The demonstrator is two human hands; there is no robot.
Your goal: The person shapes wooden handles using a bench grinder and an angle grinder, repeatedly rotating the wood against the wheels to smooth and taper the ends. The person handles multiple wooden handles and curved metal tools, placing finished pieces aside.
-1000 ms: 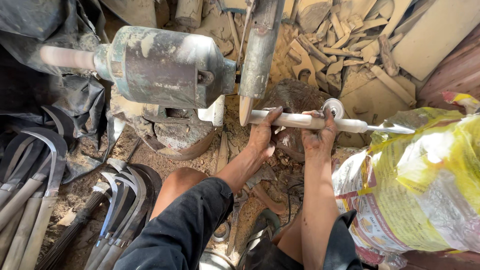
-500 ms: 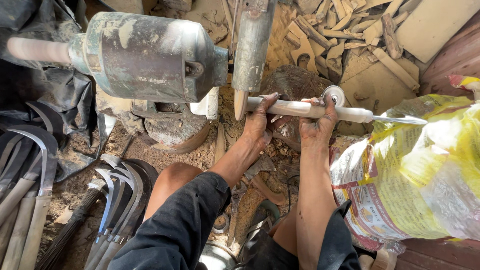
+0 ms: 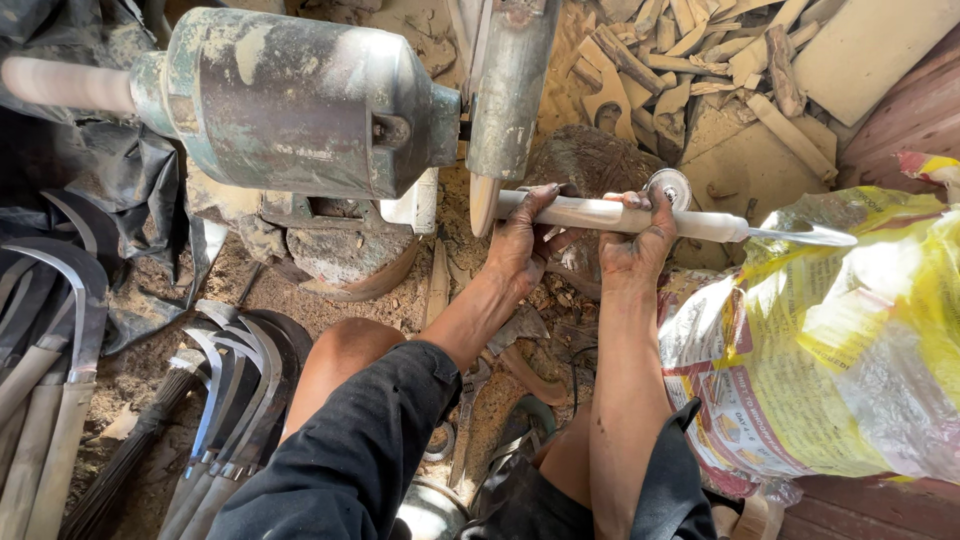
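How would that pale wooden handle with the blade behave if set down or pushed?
The handle looks stiff: both hands grip it and it stays straight. Being round, it could roll. The thin curved blade probably makes that end heavier.

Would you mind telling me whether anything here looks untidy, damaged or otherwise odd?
Wood offcuts lie scattered in a loose heap on the sawdust-covered ground behind the grinding wheel. The motor housing is scuffed and stained. Both the left hand and right hand gripping the pale wooden handle are grimy.
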